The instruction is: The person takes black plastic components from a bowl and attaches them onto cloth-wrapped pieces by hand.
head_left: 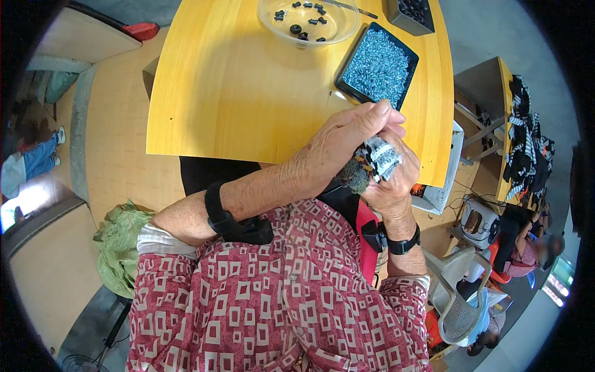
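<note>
My left hand (361, 124) reaches across in front of me over the table's near right corner. Its thumb and the visible fingertips are stretched out, meeting the upper part of my right hand (404, 166). The fingers of my right hand curl and are partly hidden behind the left. In it is a small white-and-black bundle (382, 159), whose exact kind I cannot make out. A dark grey-green, fuzzy-looking piece (354, 176) shows beside the bundle, between my two wrists. Just beyond the hands lies a black tray (343, 88) full of small, clear bluish pieces.
The yellow table (248, 105) carries a clear round bowl (266, 28) with several black parts, and a dark bin (409, 26) of black pieces. Rightward are a grey plastic chair (449, 291), another table with striped black-and-white pieces (524, 136), and other people. A green sack (121, 242) lies left.
</note>
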Motion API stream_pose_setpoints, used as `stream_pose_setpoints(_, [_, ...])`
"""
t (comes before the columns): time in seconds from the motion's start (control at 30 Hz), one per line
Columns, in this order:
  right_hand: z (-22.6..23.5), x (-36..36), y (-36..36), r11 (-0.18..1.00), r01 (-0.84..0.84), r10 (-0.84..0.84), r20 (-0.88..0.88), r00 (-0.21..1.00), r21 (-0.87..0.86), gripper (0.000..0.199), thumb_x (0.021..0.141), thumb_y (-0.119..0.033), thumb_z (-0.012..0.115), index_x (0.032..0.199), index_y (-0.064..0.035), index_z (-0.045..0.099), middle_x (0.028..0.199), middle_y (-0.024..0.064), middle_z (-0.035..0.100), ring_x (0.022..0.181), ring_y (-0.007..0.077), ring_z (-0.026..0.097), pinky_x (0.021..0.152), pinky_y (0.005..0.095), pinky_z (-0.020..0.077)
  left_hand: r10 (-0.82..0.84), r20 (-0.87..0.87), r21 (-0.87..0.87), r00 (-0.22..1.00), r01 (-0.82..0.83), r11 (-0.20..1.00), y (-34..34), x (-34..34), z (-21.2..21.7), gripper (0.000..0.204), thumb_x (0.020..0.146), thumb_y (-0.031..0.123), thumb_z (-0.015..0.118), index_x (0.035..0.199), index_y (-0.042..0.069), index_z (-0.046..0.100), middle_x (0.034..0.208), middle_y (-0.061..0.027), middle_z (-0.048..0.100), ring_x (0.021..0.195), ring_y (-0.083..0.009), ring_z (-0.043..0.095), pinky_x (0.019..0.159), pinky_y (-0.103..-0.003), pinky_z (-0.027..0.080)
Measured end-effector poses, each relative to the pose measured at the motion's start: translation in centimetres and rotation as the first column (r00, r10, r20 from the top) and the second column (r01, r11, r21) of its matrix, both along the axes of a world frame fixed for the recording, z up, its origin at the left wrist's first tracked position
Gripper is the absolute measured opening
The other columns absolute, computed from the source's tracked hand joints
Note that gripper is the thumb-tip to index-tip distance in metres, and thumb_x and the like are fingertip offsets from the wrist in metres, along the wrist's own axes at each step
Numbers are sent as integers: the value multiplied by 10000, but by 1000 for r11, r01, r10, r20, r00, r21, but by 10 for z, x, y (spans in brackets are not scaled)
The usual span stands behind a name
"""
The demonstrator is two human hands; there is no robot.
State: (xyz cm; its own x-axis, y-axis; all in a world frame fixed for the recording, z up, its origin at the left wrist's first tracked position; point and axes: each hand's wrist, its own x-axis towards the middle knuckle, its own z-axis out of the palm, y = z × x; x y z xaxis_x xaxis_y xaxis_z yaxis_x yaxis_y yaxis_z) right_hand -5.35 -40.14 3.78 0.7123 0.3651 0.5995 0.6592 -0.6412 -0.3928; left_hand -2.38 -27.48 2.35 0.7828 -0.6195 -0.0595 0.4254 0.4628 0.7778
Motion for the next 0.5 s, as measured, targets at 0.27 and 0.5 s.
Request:
stream_pose_setpoints(0.27, [1, 2, -1, 998, 48, -50, 76, 996, 28, 228, 581, -96, 725, 738, -5, 588, 708, 96, 576, 611, 247, 594, 535, 326, 490, 53, -38, -6, 998, -53, 999, -2, 2, 11, 592, 952, 490, 277, 1170, -18, 490, 1101, -147, 566, 1063, -190, 519, 962, -322, 373])
stream_pose_setpoints(0.5, [9, -6, -15, 982, 186, -184, 34, 982, -39, 246, 599, -126, 755, 718, -12, 572, 693, 85, 559, 574, 230, 563, 485, 306, 444, 89, -144, 35, 986, -85, 996, 22, -1, 3, 423, 951, 382, 400, 1135, 23, 528, 1060, -98, 596, 998, -148, 548, 895, -281, 407])
